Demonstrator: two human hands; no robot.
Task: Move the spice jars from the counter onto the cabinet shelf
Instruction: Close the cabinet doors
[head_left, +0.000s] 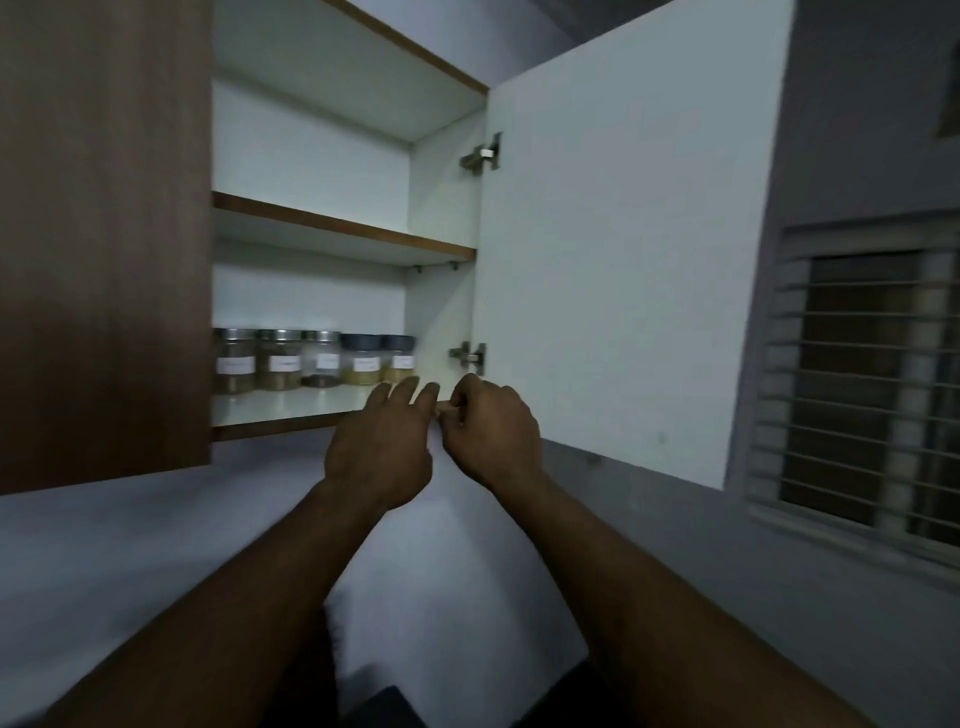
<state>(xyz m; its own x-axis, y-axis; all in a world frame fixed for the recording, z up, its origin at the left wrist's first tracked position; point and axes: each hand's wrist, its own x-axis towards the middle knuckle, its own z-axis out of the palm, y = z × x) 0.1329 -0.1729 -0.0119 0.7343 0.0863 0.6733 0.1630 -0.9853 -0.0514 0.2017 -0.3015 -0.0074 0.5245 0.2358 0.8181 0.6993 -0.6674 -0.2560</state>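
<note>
Several labelled spice jars stand in a row at the back of the lower cabinet shelf (291, 410). The jars on the left (280, 359) have silver lids, and two on the right (363, 359) have dark lids. My left hand (382, 441) is raised at the shelf's front edge, its fingers stretched toward the rightmost jar (399, 358) and holding nothing. Beside it, my right hand (491, 426) has its fingers curled, and I see nothing in it. It hovers by the cabinet's right wall, just below the lower hinge (467, 356). The counter is out of view.
The right cabinet door (623, 260) stands wide open, close to my right hand. The left door (104, 234) is closed and hides the shelf's left part. The upper shelf (343, 228) shows nothing on it. A barred window (862, 384) is on the right wall.
</note>
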